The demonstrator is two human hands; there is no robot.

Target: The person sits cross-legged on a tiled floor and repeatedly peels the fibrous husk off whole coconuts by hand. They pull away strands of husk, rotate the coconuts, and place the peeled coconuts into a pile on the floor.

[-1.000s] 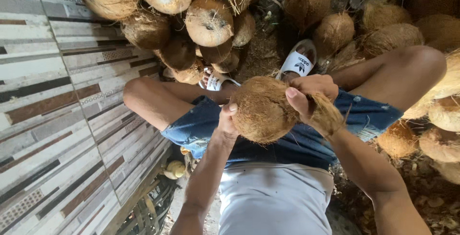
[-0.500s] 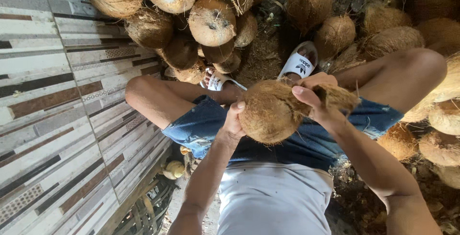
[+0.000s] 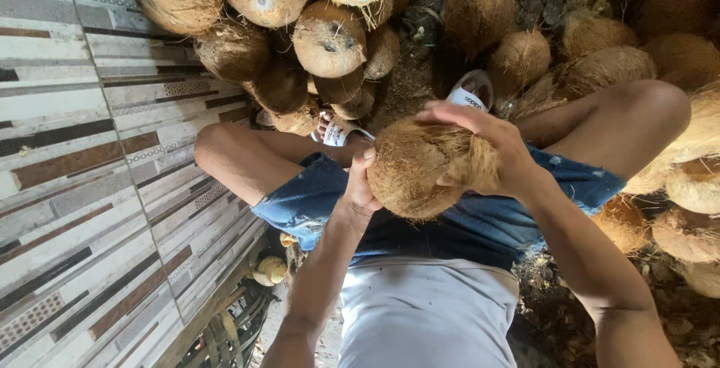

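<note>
the person sits with knees apart and holds a husked brown coconut (image 3: 416, 177) over the lap, above the blue denim shorts (image 3: 480, 222). the left hand (image 3: 361, 184) presses flat against the nut's left side, thumb up along the fibre, bracing it rather than wrapping it. the right hand (image 3: 487, 150) curls over the top right, fingers (image 3: 450, 113) spread across the crown and gripping a loose tuft of husk (image 3: 476, 165) there.

what could go wrong, as i judge it: the nut rests on nothing but the two hands — if the tuft tears free all at once, the right hand would jerk away and the round shell could roll off the left palm into the lap or down between the legs. the fibre looks coarse and dry, so a hard pull could scrape the fingertips or drive splinters under the nails. the left hand's hold is only a push from one side, so any twist from the right could spin the nut out of it.

a pile of coconuts (image 3: 330, 38) rises just beyond the white sandals (image 3: 469, 94), more lie along the right edge of the ground (image 3: 697, 188), and a tiled wall (image 3: 82, 173) runs along the left. a dropped nut could knock the near ones loose — the stack looks steep.
</note>
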